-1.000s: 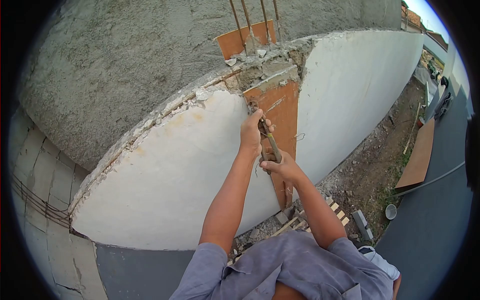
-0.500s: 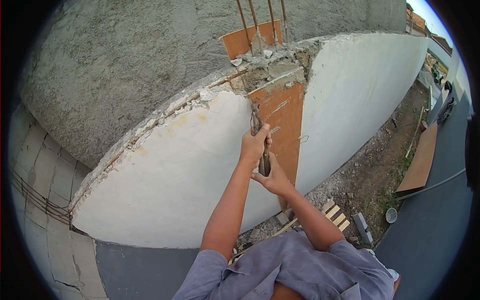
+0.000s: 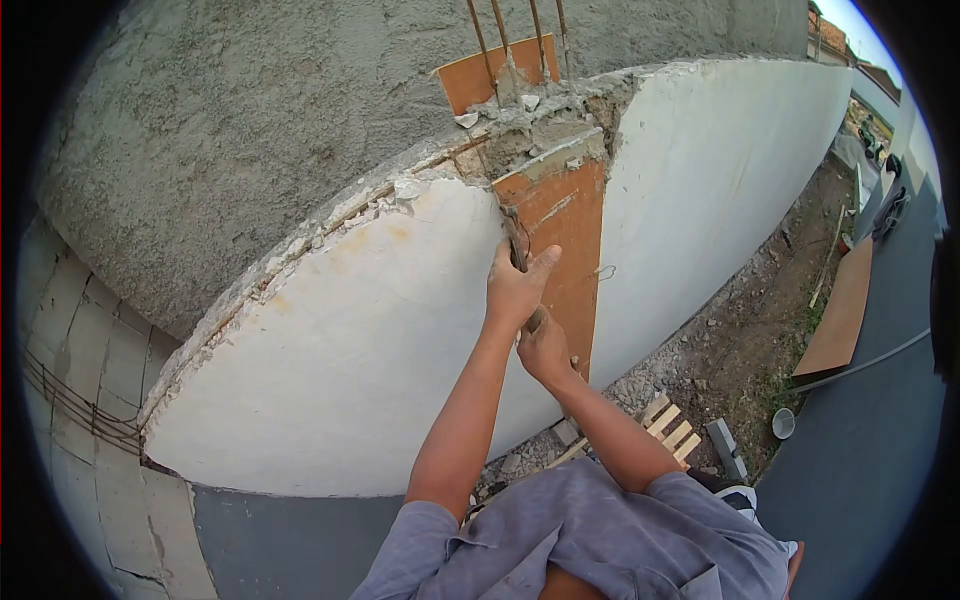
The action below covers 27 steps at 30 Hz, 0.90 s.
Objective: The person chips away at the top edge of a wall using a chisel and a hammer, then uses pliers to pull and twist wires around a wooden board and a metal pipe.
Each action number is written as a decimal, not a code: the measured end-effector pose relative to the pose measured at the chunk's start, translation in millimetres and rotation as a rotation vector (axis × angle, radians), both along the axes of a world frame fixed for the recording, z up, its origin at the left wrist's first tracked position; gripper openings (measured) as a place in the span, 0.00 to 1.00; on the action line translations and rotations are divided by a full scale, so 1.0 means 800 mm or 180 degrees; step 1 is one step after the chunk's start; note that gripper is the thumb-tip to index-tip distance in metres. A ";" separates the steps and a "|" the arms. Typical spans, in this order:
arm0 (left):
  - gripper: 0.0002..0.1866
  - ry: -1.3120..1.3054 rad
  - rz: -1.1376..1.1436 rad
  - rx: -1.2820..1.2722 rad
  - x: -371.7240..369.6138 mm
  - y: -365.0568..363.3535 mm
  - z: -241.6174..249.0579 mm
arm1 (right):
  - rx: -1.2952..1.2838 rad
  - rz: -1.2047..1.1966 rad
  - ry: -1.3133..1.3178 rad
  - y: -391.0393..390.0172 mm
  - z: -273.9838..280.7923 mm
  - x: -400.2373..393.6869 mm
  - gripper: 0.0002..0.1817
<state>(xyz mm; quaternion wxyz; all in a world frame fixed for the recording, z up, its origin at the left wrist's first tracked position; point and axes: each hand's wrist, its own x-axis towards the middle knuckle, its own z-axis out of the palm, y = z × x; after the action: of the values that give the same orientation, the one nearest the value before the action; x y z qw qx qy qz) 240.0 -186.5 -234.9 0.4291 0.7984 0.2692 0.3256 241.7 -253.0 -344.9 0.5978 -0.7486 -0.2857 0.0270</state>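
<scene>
While leaning over a white plastered wall (image 3: pixel 330 340), a person's left hand (image 3: pixel 515 290) and right hand (image 3: pixel 543 347) clench a rusty metal pincer tool (image 3: pixel 518 245), its head wedged where wall meets orange wooden formwork board (image 3: pixel 565 240), seemingly for leverage.

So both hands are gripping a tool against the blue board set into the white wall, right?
Not quite: the board is orange-brown, not blue, as the head view shows. Both the left hand and right hand do grip the tool against it, in the white wall.
</scene>
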 end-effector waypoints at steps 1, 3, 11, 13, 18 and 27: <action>0.20 0.0019 0.0025 -0.0081 0.003 0.000 -0.006 | -0.0038 0.0169 0.0113 -0.003 -0.002 -0.002 0.17; 0.17 0.0042 0.0075 -0.0225 0.011 0.009 -0.016 | -0.0103 0.0508 0.0324 -0.020 0.038 -0.011 0.24; 0.15 -0.0723 -0.2520 -0.3140 -0.018 0.052 -0.009 | 0.0763 0.2641 0.2410 -0.043 0.046 0.034 0.22; 0.16 -0.0916 -0.2790 -0.3519 -0.017 0.052 -0.012 | 0.0905 0.2911 0.2964 -0.047 0.058 0.037 0.17; 0.22 -0.1625 -0.2054 -0.3306 -0.020 0.034 -0.021 | 0.0284 0.1409 0.1471 -0.029 0.041 0.021 0.14; 0.26 -0.0639 -0.1433 -0.1988 -0.011 0.036 -0.040 | 0.0550 0.0411 -0.0457 -0.023 0.041 -0.013 0.24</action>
<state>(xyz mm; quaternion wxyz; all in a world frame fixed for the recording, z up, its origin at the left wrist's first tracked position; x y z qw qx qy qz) 230.9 -157.3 -266.6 0.7360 0.6327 0.1302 0.2024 231.3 -271.3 -312.4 0.6350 -0.6743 -0.3766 -0.0130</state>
